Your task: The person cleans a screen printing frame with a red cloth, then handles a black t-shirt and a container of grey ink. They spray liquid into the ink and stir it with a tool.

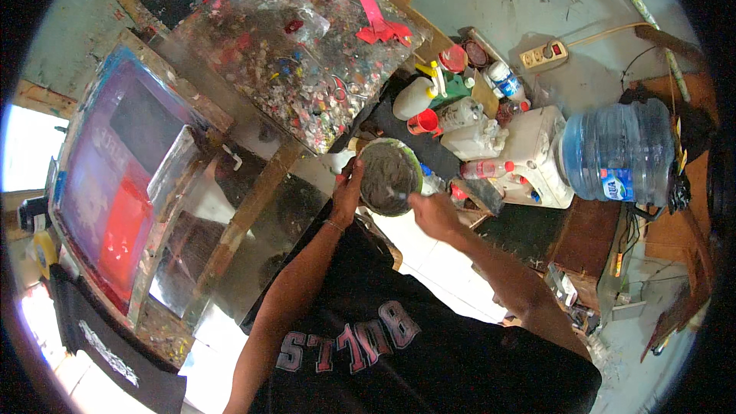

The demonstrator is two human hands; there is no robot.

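My left hand (pixel 349 190) grips the side of a round tub (pixel 416 159) with a pale green rim, its fingers wrapped over the edge. Dark grey paste (pixel 381 175) fills the tub, and its surface is smeared and uneven. At the tub's lower right rim, my right hand (pixel 435 216) is closed in a fist. A small pale piece shows between that fist and the paste, but motion blur hides what it belongs to. The tub is held up in front of my black shirt, tilted so that its inside shows.
Leftward stands a printing screen (pixel 100 155) in a wooden frame. A paint-spattered table (pixel 253 54) with red tape scraps (pixel 376 27) lies ahead. On the right are a spray bottle (pixel 415 97), a white jerrycan (pixel 537 146), a blue water jug (pixel 619 152) and a power strip (pixel 543 57).
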